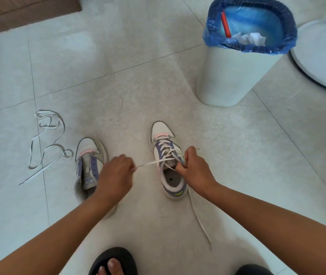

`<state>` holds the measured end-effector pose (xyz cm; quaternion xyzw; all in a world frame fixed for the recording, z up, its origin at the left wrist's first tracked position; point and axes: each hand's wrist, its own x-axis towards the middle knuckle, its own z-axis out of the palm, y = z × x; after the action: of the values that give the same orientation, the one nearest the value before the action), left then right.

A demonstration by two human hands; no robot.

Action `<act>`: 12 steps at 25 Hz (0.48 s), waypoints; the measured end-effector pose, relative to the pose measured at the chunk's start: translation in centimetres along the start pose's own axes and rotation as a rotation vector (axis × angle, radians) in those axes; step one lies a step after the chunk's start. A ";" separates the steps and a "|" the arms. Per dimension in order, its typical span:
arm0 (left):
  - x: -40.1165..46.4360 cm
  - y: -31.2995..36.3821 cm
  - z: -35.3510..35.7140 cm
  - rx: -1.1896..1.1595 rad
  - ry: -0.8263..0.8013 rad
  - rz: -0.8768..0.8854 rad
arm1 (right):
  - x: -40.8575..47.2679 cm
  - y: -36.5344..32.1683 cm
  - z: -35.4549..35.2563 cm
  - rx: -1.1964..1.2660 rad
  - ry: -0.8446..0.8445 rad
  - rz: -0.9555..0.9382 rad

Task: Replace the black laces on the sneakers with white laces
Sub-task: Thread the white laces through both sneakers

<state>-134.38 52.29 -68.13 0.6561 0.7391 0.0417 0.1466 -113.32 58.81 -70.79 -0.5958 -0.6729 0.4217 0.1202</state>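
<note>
Right sneaker (166, 161), on floor tile: white lace (150, 162) threaded. Left hand (116, 169) pinches one end taut; right hand (194, 167) grips the eyelet area. Advice — pull evenly (both ends matched). Left sneaker (89, 167) unlaced; spare lace (47, 141) beside it.

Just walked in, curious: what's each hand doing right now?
Left hand: pinching the white lace, pulled taut.
Right hand: gripping the lace at the right sneaker.
</note>
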 end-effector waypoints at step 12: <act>2.0 6.2 -0.1 0.037 -0.190 0.134 | 0.2 0.2 0.1 0.083 -0.036 0.067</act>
<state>-128.66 55.15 -66.77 0.7076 0.6771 -0.0244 0.2006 -113.33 58.93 -71.08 -0.6049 -0.6364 0.4637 0.1185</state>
